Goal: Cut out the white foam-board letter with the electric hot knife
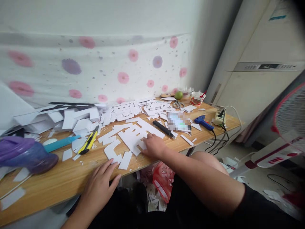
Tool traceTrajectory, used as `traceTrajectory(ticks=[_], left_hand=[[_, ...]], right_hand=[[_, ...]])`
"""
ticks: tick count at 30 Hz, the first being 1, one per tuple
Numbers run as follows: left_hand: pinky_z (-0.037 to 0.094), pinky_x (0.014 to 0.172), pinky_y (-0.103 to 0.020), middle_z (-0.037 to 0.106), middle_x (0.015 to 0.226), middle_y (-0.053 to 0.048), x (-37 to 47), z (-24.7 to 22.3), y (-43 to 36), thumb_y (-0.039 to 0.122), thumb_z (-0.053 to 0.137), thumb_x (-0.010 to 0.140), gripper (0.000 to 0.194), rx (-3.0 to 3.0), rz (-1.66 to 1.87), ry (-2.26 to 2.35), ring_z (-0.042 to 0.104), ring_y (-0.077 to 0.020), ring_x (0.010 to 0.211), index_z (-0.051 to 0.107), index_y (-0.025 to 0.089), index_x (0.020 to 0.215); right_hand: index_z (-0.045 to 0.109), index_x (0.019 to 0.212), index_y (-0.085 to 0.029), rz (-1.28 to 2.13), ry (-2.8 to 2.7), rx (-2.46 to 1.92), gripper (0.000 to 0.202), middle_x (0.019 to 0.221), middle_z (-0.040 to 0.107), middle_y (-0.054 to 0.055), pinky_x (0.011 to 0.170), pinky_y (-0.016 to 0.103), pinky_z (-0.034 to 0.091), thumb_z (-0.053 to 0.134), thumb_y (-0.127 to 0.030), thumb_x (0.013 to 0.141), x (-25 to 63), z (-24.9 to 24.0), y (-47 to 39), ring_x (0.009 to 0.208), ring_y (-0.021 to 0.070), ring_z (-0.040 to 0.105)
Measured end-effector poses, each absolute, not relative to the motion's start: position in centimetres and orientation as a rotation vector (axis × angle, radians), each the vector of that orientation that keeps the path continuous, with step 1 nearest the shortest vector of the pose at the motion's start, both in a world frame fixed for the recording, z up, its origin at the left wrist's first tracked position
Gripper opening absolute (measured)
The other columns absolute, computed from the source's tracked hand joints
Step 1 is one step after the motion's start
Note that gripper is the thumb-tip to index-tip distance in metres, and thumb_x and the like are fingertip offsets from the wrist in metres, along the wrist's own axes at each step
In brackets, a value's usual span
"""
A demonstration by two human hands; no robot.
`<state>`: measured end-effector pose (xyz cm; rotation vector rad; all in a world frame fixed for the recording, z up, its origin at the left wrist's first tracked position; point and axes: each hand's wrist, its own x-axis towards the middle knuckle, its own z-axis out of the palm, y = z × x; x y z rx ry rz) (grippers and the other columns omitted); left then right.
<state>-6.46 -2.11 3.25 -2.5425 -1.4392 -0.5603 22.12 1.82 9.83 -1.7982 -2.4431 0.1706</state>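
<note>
Step in hand, my read: positioning or steadying the slotted white board sheet (127,136) on the worktop (69,175). Right hand (154,146) is at its near-right part, fingers bent and partly closed; fingertips partly hidden, cannot tell if it pinches the sheet or just presses. Left hand (101,179) is loosely open, palm down at the near edge, fingertips at the curved white piece (111,151), nothing gripped.

Next move, judged from layout: needs a firm hold on the sheet edge and care with neighbouring offcuts, which lie close and could snag or drag.

Sheet lies flat, cut-outs facing up, between the yellow utility knife (89,141) and the black cylindrical tool (163,128). Long axis looks diagonal, far-left to near-right; the hand covers part, so its full outline is unclear. No distinct front end, so can't call a pointing direction.
</note>
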Motion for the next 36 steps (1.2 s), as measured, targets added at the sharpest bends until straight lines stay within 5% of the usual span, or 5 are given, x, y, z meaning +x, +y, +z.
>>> traceTrajectory(ticks=[5,10,16,31,36], left_hand=[[0.055,0.104,-0.049,0.066,0.137,-0.012,-6.1,3.6,-2.9,0.038,0.055,0.095,0.039,-2.575,-0.524,-1.489,0.065,-0.0299,0.122,0.068,0.022,0.128],[0.053,0.105,-0.053,0.065,0.138,-0.013,-5.9,3.5,-3.4,0.036,0.054,0.094,0.038,-2.557,-0.59,-1.522,0.063,-0.0312,0.123,0.067,0.021,0.128],[0.053,0.105,-0.056,0.065,0.137,-0.013,-6.4,3.1,-3.5,0.035,0.055,0.094,0.037,-2.57,-0.689,-1.499,0.063,-0.0316,0.123,0.067,0.022,0.127],[0.055,0.107,-0.046,0.066,0.138,-0.009,-5.7,4.0,-4.2,0.033,0.054,0.094,0.034,-2.615,-1.047,-1.633,0.065,-0.0267,0.125,0.067,0.025,0.124],[0.061,0.093,-0.043,0.076,0.109,-0.012,-8.1,3.9,-3.4,0.043,0.051,0.097,0.032,-2.438,-1.323,-1.897,0.074,-0.0263,0.102,0.063,0.019,0.115]], right_hand=[[0.069,0.122,-0.014,0.216,-2.425,-1.858,0.046,0.112,0.073,0.018,0.082,0.04,0.056,0.064,-0.048,0.09,21.8,9.9,1.4,0.101,0.0336,0.071],[0.065,0.129,-0.017,0.201,-2.375,-1.918,0.057,0.132,0.064,0.02,0.095,0.043,0.052,0.068,-0.054,0.086,22.1,10.1,1.4,0.123,0.0368,0.06],[0.063,0.132,-0.016,0.238,-2.331,-1.999,0.072,0.135,0.062,0.021,0.096,0.046,0.051,0.072,-0.063,0.078,22.4,9.9,2.2,0.124,0.0401,0.058],[0.065,0.127,-0.015,0.289,-2.244,-2.018,0.062,0.123,0.069,0.021,0.093,0.045,0.049,0.076,-0.043,0.073,21.8,10.6,3.1,0.118,0.0385,0.06],[0.063,0.132,-0.014,0.368,-2.14,-1.999,0.065,0.118,0.072,0.018,0.09,0.039,0.049,0.075,-0.042,0.074,22.7,11.6,3.2,0.114,0.0356,0.064]])
